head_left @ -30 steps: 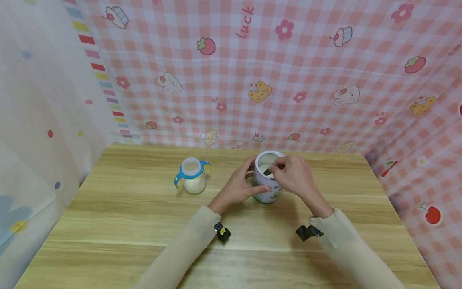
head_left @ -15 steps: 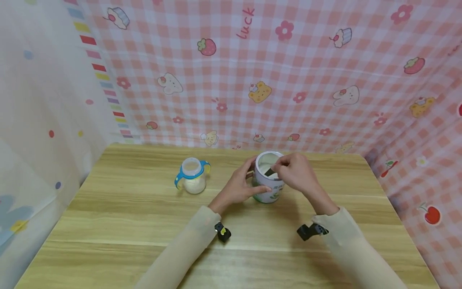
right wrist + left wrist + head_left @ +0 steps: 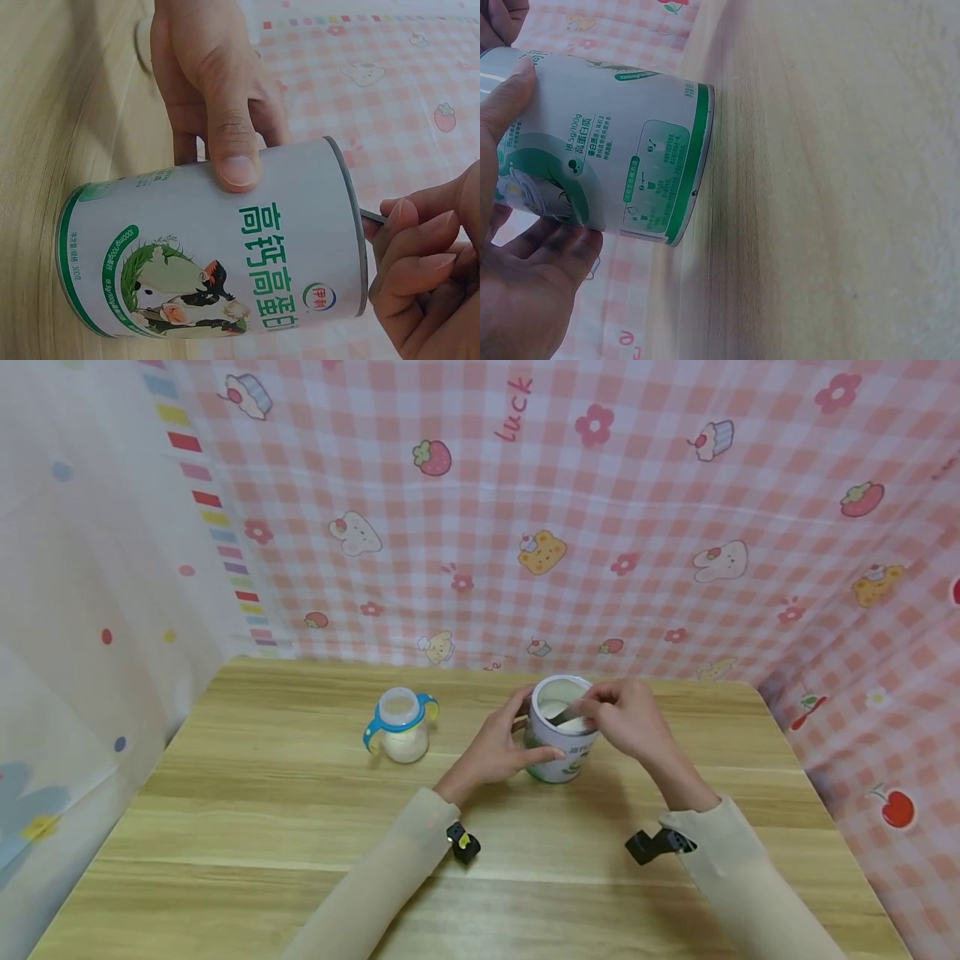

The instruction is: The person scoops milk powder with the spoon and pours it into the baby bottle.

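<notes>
A milk powder can, white and green with a cow picture, stands upright and without a lid on the table. My left hand grips its left side, the thumb across the front and the fingers around the back. My right hand is over the can's right rim, pinching the thin grey handle of a spoon. The handle slants down into the can, and its lower end is hidden there. In the right wrist view a short bit of the spoon shows between the rim and my fingertips. Pale powder is visible inside the can.
To the left of the can stands a small clear baby bottle with a blue collar and two side handles. It has no cap and holds pale powder. A pink checked cloth hangs behind the wooden table.
My right hand has shifted slightly to the right with the spoon, and more of the can's opening shows. The left hand still grips the can. The bottle has not moved.
</notes>
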Motion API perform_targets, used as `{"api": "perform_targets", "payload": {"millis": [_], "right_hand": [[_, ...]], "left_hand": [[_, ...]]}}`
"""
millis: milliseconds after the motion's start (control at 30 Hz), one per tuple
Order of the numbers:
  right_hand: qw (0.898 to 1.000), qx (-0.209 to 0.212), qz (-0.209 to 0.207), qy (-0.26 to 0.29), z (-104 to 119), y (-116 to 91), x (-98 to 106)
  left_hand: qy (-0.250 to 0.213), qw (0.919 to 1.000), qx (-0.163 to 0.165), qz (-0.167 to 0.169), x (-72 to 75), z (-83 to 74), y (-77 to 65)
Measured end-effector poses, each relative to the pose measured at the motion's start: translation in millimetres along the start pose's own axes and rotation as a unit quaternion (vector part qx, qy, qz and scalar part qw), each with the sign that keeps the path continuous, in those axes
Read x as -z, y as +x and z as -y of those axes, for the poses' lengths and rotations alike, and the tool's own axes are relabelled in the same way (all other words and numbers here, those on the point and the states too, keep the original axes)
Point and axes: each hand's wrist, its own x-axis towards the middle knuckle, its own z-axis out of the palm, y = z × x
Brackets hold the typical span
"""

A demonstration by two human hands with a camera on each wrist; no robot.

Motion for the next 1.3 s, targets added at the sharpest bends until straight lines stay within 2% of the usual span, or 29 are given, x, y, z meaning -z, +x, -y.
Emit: {"api": "perform_targets", "payload": {"millis": [133,267,433,533,667,867,1033,1200,1300], "right_hand": [[1.0,-0.015,-0.004,0.026,-4,-1,2],[0.996,-0.035,-0.002,0.077,-12,-2,5],[0.985,-0.056,0.01,0.161,-21,-2,5],[0.979,-0.063,0.017,0.193,-25,-2,3],[0.972,-0.069,0.004,0.225,-29,-2,4],[0.957,-0.094,0.0,0.275,-34,0,7],[0.946,-0.095,-0.002,0.31,-39,1,8],[0.923,-0.093,0.003,0.374,-45,1,8],[0.913,-0.091,0.005,0.398,-47,0,9]], "left_hand": [[-0.001,1.0,0.003,-0.001,0.3,-0.2,-0.5],[-0.002,1.0,0.0,0.0,0.5,-0.2,-0.8],[0.004,1.0,-0.001,0.001,1.3,1.5,-3.0],[0.01,0.9999,0.003,0.001,2.0,2.4,-4.8],[0.011,0.9999,0.0,0.004,1.6,1.7,-3.8],[0.01,0.9999,0.001,0.001,-0.2,2.0,-1.0],[0.01,0.9999,0.0,0.001,-0.3,2.8,-0.8],[0.01,0.9999,0.005,0.0,-0.1,1.6,-2.2],[0.007,0.9999,0.007,-0.001,-1.3,0.2,-1.6]]}}
